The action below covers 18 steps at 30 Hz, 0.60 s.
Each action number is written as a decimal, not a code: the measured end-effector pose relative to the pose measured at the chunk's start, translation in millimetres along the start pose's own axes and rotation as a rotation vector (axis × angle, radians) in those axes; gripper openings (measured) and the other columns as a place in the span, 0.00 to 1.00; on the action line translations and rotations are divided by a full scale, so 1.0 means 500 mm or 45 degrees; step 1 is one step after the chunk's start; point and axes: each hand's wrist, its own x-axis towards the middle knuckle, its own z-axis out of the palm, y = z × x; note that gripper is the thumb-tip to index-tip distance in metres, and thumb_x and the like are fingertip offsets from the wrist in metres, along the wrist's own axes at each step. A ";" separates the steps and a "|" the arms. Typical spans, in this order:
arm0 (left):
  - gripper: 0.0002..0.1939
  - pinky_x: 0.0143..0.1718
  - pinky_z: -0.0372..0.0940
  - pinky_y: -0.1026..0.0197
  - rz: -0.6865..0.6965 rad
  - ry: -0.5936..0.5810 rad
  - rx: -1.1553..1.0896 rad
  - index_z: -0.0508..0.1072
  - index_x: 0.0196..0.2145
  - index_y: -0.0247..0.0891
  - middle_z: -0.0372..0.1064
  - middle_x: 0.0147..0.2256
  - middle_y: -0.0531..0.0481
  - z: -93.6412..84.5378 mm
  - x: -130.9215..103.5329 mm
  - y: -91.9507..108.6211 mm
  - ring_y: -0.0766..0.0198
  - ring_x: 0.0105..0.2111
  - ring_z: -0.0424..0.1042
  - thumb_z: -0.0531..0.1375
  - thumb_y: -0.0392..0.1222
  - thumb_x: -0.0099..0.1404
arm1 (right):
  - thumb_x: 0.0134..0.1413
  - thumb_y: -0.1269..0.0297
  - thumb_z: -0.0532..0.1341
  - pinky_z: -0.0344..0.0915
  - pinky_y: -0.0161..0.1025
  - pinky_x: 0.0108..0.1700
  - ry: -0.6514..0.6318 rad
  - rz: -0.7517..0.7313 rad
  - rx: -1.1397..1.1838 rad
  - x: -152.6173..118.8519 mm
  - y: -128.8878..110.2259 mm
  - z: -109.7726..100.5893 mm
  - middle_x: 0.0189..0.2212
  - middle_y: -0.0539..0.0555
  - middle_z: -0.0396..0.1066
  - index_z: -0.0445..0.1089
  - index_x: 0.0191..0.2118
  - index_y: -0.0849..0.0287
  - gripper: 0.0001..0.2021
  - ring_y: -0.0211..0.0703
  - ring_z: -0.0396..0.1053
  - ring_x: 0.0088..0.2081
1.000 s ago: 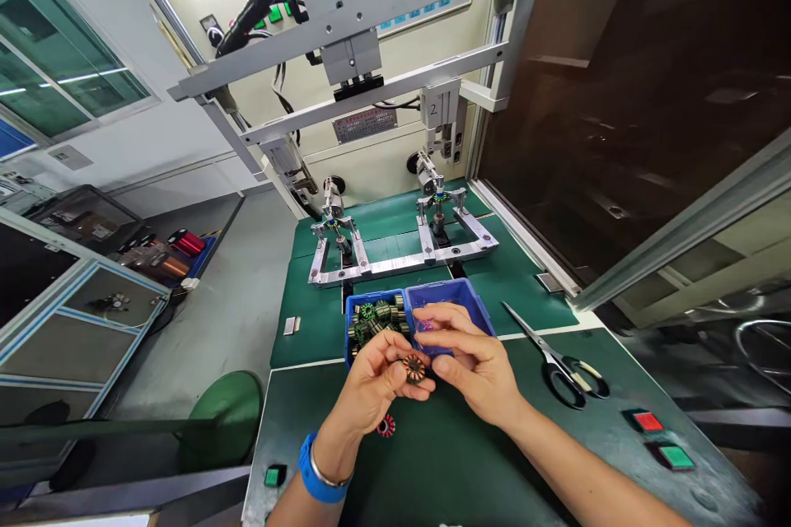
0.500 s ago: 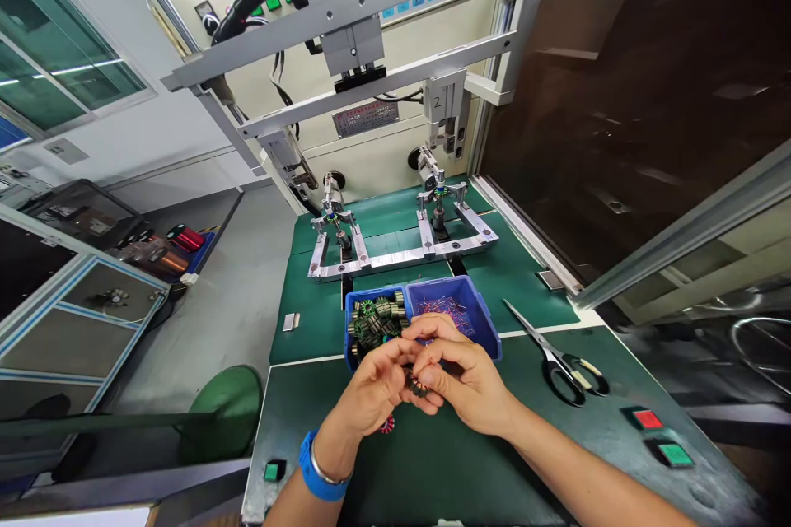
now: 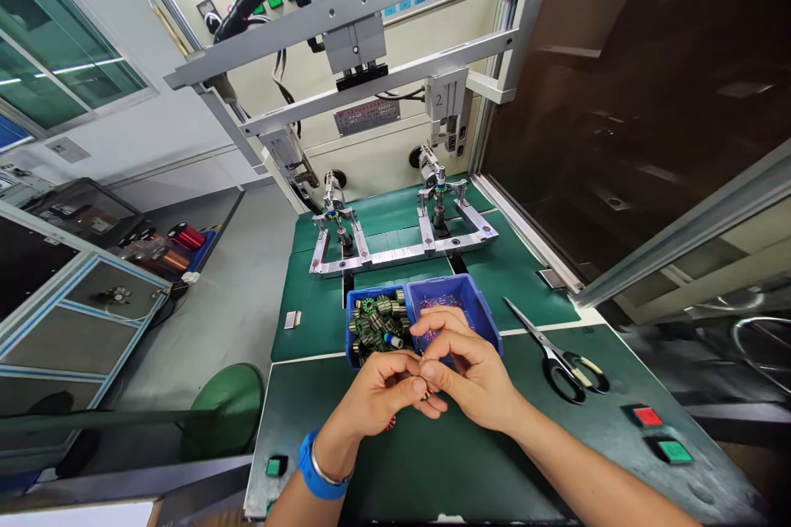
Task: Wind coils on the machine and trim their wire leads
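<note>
My left hand (image 3: 376, 397) and my right hand (image 3: 473, 375) meet over the green mat, fingertips pinched together on a small round wound coil part that the fingers almost fully hide. A blue band sits on my left wrist. Just beyond the hands stands a blue two-part bin (image 3: 479, 311): its left half holds several green wound coils (image 3: 374, 319), its right half thin pink pieces (image 3: 446, 302). Under my left hand a small red round part (image 3: 390, 424) lies on the mat.
Scissors (image 3: 559, 358) lie to the right of the bin. Red (image 3: 647, 416) and green (image 3: 673, 450) buttons sit at the right front, a green button (image 3: 275, 465) at the left front. A metal fixture frame (image 3: 401, 251) with two winding heads stands behind the bin.
The coil part, visible in my left fingers a second ago, is now covered as both hands closed together on it. The view shifted slightly.
</note>
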 end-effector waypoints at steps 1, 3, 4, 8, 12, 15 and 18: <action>0.13 0.35 0.74 0.62 0.002 0.004 0.010 0.75 0.37 0.30 0.70 0.35 0.43 0.002 -0.001 0.000 0.57 0.34 0.77 0.63 0.45 0.65 | 0.59 0.64 0.63 0.55 0.52 0.54 0.006 -0.001 -0.007 0.000 -0.001 0.000 0.43 0.52 0.69 0.70 0.30 0.53 0.06 0.50 0.61 0.51; 0.15 0.35 0.74 0.63 0.001 0.017 0.036 0.75 0.38 0.29 0.72 0.36 0.41 0.005 -0.002 0.000 0.57 0.35 0.77 0.62 0.47 0.65 | 0.58 0.65 0.63 0.56 0.52 0.54 0.018 0.003 -0.032 0.001 -0.002 -0.002 0.42 0.52 0.70 0.70 0.30 0.53 0.05 0.50 0.61 0.51; 0.15 0.35 0.73 0.63 -0.001 0.027 0.054 0.75 0.38 0.29 0.73 0.36 0.41 0.007 -0.001 0.000 0.57 0.35 0.77 0.62 0.48 0.66 | 0.58 0.65 0.63 0.56 0.53 0.54 0.022 0.006 -0.046 0.002 -0.003 -0.003 0.42 0.52 0.70 0.70 0.30 0.53 0.05 0.50 0.61 0.51; 0.15 0.34 0.73 0.64 0.019 0.091 0.110 0.74 0.35 0.29 0.74 0.32 0.41 0.015 0.003 -0.001 0.59 0.32 0.77 0.61 0.47 0.66 | 0.56 0.66 0.64 0.59 0.53 0.52 0.055 -0.009 -0.088 0.004 -0.006 -0.004 0.41 0.52 0.71 0.70 0.29 0.53 0.05 0.51 0.62 0.50; 0.15 0.32 0.72 0.64 0.080 0.175 0.150 0.74 0.33 0.30 0.73 0.33 0.43 0.018 0.005 -0.003 0.63 0.29 0.76 0.61 0.48 0.66 | 0.53 0.69 0.66 0.61 0.52 0.50 0.109 -0.112 -0.244 0.001 -0.009 -0.001 0.39 0.53 0.72 0.72 0.32 0.53 0.03 0.51 0.63 0.49; 0.14 0.30 0.70 0.67 0.178 0.203 0.314 0.73 0.31 0.31 0.70 0.32 0.46 0.020 0.004 0.000 0.67 0.28 0.73 0.59 0.46 0.68 | 0.53 0.73 0.64 0.62 0.51 0.49 0.143 -0.235 -0.352 0.000 -0.021 0.005 0.35 0.52 0.73 0.72 0.32 0.54 0.06 0.50 0.65 0.48; 0.12 0.31 0.65 0.69 0.341 0.179 0.649 0.73 0.29 0.32 0.68 0.27 0.49 0.027 0.003 0.005 0.69 0.28 0.69 0.57 0.40 0.69 | 0.54 0.75 0.62 0.62 0.49 0.49 0.158 -0.312 -0.387 0.004 -0.044 0.004 0.31 0.51 0.73 0.71 0.31 0.55 0.07 0.48 0.67 0.44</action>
